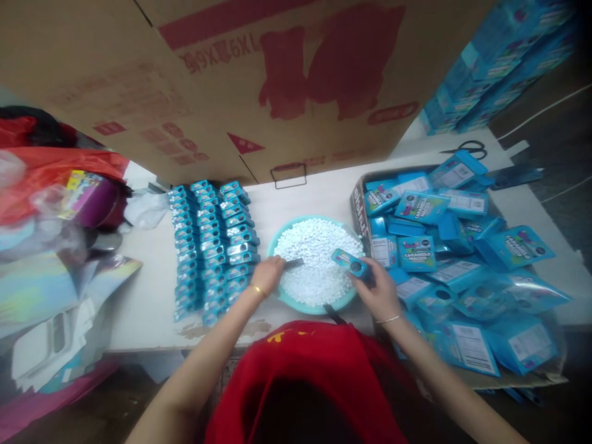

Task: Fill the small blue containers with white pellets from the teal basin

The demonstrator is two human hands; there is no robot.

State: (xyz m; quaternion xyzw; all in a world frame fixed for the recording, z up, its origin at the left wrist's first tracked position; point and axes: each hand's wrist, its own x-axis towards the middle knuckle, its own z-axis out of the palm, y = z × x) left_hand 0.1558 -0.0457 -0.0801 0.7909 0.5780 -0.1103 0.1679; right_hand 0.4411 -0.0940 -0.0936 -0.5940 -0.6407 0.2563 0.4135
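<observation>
A turquoise basin (pixel 272 243) full of small white candies (pixel 319 246) stands in front of me on the white table. My left hand (pixel 269 275), at the basin's left rim, is closed on a dark, narrow tool (pixel 294 263) whose end reaches over the candies; its kind is blurred. Over the basin's right side, my right hand (pixel 380 291) grips a small blue box (pixel 350 262), tilted, with a dark round hole at its near end. A second dark handle (pixel 333 314) leans on the basin's front rim.
Rows of upright small blue boxes (pixel 213 246) stand at left. A carton (pixel 358 206) piled with blue candy packages (pixel 416 253) is at right, scissors (pixel 469 150) behind it. A big cardboard box (pixel 208 98) walls the back. Plastic bags (pixel 60 185) and papers clutter the far left.
</observation>
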